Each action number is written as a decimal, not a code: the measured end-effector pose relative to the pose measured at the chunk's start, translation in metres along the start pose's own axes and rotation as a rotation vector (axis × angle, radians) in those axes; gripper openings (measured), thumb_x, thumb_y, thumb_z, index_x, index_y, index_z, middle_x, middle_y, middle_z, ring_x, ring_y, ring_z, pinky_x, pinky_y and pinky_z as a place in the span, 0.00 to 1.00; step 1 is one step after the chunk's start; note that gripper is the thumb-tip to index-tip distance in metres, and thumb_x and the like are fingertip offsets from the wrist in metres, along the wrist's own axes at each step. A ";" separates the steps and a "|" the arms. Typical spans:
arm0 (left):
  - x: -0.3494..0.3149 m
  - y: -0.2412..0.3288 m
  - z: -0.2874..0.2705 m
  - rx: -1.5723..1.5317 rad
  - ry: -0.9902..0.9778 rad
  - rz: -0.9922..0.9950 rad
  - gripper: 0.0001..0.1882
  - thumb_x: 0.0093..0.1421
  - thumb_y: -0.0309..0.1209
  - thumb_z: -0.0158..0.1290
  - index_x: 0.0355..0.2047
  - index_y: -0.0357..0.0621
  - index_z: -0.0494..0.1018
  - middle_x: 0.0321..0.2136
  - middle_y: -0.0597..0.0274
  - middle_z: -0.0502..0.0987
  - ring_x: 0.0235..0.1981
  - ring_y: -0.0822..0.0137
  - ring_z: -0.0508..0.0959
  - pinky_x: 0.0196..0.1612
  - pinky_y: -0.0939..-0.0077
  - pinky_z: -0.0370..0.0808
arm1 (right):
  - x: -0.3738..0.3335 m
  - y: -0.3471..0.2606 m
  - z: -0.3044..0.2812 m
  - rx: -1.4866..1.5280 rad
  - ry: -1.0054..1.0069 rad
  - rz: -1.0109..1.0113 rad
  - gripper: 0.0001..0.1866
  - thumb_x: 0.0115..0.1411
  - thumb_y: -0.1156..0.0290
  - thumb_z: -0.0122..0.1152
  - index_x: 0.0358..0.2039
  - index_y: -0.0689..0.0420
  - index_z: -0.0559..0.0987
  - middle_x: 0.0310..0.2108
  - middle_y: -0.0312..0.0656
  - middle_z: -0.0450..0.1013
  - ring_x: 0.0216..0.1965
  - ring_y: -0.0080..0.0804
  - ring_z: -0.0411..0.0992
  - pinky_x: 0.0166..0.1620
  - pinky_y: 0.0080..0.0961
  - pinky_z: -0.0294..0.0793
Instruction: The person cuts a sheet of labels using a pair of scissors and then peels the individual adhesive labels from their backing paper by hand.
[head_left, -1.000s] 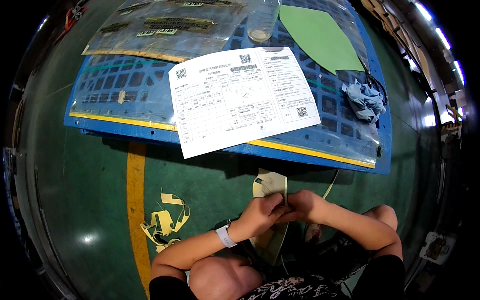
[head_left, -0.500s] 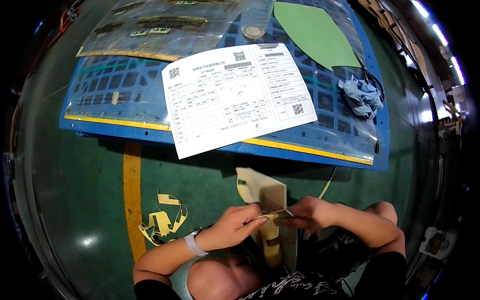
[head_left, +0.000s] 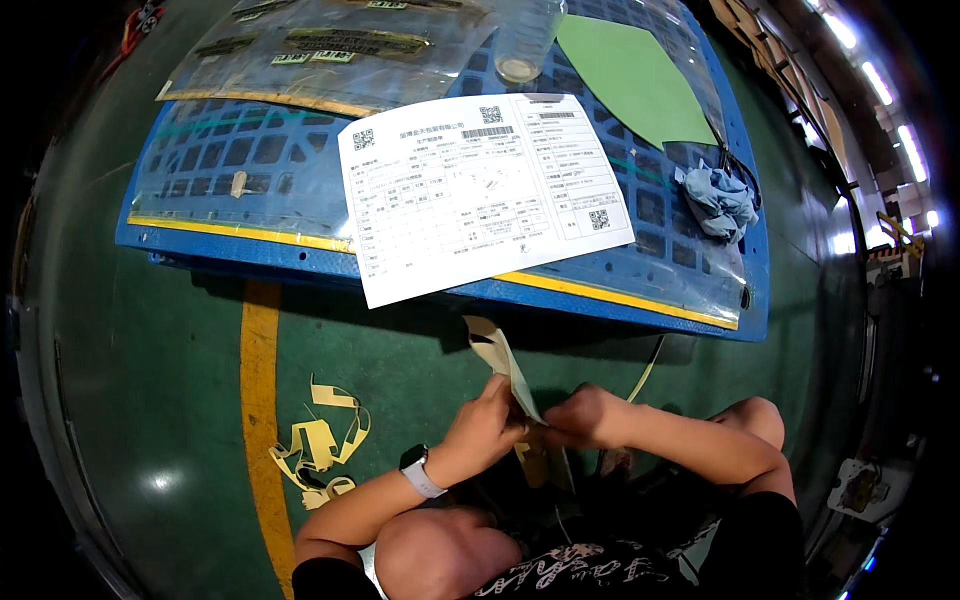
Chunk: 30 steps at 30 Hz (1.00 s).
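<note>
Floor (head_left: 400, 365) gives a hand room between yellow scraps (head_left: 318, 443) and left hand (head_left: 475, 435). Held card (head_left: 511, 365) juts forward, obstructing between hands and pallet (head_left: 755, 295). Thin strip (head_left: 647, 370) in the way ahead-right of right hand (head_left: 585, 415). On pallet, clear jar (head_left: 520, 52) and crumpled cloth (head_left: 720, 203) obstruct.

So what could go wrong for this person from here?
The thin, pale card between the left hand and right hand could bend or tear. The white paper hangs over the front edge of the blue pallet and might get knocked off. The yellow scraps on the floor might catch a foot.
</note>
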<state>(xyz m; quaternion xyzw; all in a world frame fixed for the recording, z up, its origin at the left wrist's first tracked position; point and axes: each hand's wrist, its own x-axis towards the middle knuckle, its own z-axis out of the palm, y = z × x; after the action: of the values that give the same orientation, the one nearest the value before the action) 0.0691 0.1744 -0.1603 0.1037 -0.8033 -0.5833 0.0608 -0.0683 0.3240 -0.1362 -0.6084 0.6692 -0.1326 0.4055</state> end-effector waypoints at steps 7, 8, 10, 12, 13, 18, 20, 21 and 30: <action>0.007 0.000 -0.004 0.239 0.023 0.200 0.09 0.48 0.22 0.51 0.31 0.38 0.67 0.26 0.50 0.68 0.27 0.47 0.72 0.27 0.58 0.70 | 0.015 -0.013 0.002 -0.175 -0.059 0.127 0.16 0.56 0.58 0.50 0.21 0.56 0.77 0.21 0.47 0.73 0.26 0.46 0.74 0.29 0.40 0.73; 0.006 -0.002 -0.004 0.242 0.026 0.202 0.09 0.48 0.22 0.51 0.31 0.38 0.67 0.26 0.50 0.68 0.27 0.47 0.72 0.27 0.59 0.70 | 0.015 -0.013 0.002 -0.172 -0.071 0.143 0.16 0.56 0.58 0.50 0.22 0.57 0.76 0.21 0.47 0.73 0.26 0.47 0.74 0.29 0.40 0.73; 0.003 -0.007 -0.005 0.249 0.033 0.206 0.08 0.49 0.21 0.51 0.31 0.38 0.67 0.26 0.50 0.68 0.26 0.48 0.72 0.27 0.60 0.69 | 0.018 -0.013 0.001 -0.167 -0.095 0.170 0.16 0.56 0.58 0.51 0.24 0.58 0.75 0.21 0.48 0.73 0.25 0.48 0.73 0.29 0.41 0.73; 0.000 -0.005 -0.003 0.200 0.091 0.170 0.07 0.50 0.21 0.50 0.31 0.38 0.67 0.26 0.50 0.68 0.26 0.48 0.72 0.28 0.63 0.69 | 0.016 -0.019 -0.007 -0.076 0.027 0.222 0.14 0.56 0.59 0.51 0.26 0.58 0.73 0.20 0.49 0.72 0.25 0.49 0.73 0.29 0.42 0.72; -0.002 -0.004 -0.003 0.176 0.120 0.150 0.06 0.51 0.20 0.49 0.31 0.38 0.67 0.27 0.50 0.68 0.26 0.48 0.71 0.28 0.65 0.69 | 0.015 -0.021 -0.010 -0.029 0.087 0.248 0.13 0.55 0.60 0.52 0.27 0.58 0.72 0.20 0.49 0.72 0.24 0.50 0.73 0.28 0.42 0.72; 0.001 -0.006 -0.001 -0.138 0.148 0.073 0.05 0.56 0.21 0.49 0.34 0.38 0.68 0.26 0.55 0.68 0.24 0.59 0.70 0.28 0.72 0.68 | 0.016 -0.020 -0.015 -0.034 0.305 0.129 0.09 0.54 0.66 0.54 0.27 0.58 0.69 0.19 0.50 0.71 0.23 0.52 0.72 0.26 0.42 0.71; 0.002 -0.005 -0.003 -0.252 0.140 0.042 0.03 0.59 0.22 0.48 0.34 0.38 0.69 0.27 0.60 0.69 0.24 0.69 0.68 0.26 0.77 0.66 | 0.015 -0.018 -0.013 -0.060 0.307 0.121 0.07 0.54 0.68 0.54 0.27 0.57 0.69 0.19 0.49 0.71 0.23 0.52 0.71 0.25 0.42 0.71; 0.000 -0.005 -0.003 -0.432 0.076 -0.092 0.03 0.59 0.23 0.49 0.34 0.38 0.69 0.26 0.61 0.68 0.23 0.71 0.68 0.26 0.78 0.65 | 0.014 -0.016 -0.011 -0.069 0.305 0.122 0.07 0.54 0.68 0.54 0.27 0.57 0.69 0.19 0.48 0.71 0.23 0.52 0.71 0.26 0.42 0.71; 0.000 -0.008 -0.007 -0.245 -0.130 -0.154 0.10 0.58 0.33 0.55 0.26 0.39 0.69 0.17 0.60 0.69 0.19 0.66 0.70 0.22 0.73 0.66 | 0.009 -0.015 -0.007 -0.024 0.073 0.134 0.07 0.56 0.65 0.52 0.30 0.55 0.71 0.22 0.49 0.72 0.27 0.52 0.72 0.31 0.43 0.71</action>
<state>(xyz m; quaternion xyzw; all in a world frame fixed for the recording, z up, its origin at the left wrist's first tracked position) 0.0716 0.1658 -0.1657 0.1186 -0.7180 -0.6854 -0.0240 -0.0622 0.3100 -0.1256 -0.5617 0.7245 -0.1193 0.3814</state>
